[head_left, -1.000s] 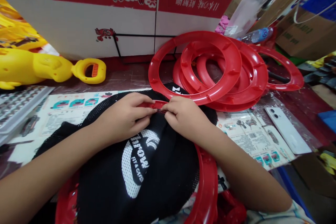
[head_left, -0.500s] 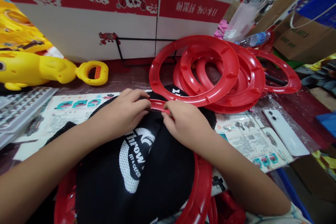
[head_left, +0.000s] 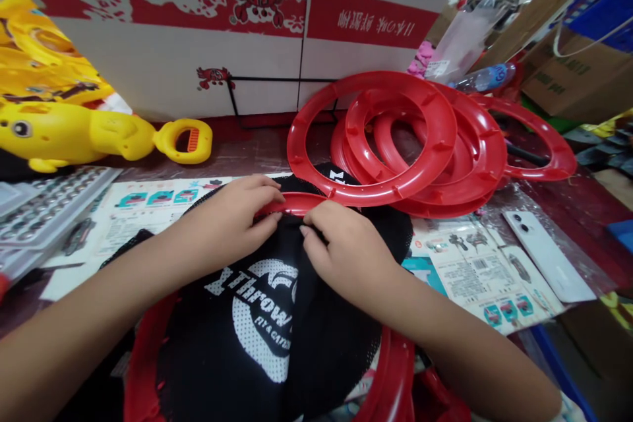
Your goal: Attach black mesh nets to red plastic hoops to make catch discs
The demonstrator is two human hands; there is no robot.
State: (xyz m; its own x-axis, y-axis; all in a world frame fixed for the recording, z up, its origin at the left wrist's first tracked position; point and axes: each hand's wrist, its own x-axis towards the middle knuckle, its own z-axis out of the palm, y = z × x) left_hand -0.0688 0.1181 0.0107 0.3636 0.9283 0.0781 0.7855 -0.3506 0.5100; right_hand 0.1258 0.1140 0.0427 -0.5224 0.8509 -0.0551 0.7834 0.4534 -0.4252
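Observation:
A black mesh fabric disc (head_left: 208,343) with white "Throw" lettering lies over a red plastic ring (head_left: 395,376) in front of me. My left hand (head_left: 244,214) is closed at the ring's far side, fingers over the rim and thumb on the near edge by the cloth. Just right of it, my right hand (head_left: 346,241) pinches the fabric's edge beside that rim. Between the hands a strip of bare red rim shows. Much of the ring is hidden under the cloth, and a second black printed piece shows partly behind it.
Several loose red rings (head_left: 376,194) are heaped beyond my hands. A yellow toy (head_left: 109,135) and a tray of small round parts (head_left: 44,217) stand left. A white phone (head_left: 548,254) lies right on printed card sheets (head_left: 469,277). A large carton (head_left: 163,79) rises behind.
My right hand has shifted slightly toward me, off the rim and onto the fabric. More of the red rim and of the white lettering shows. The whole view has shifted a little.

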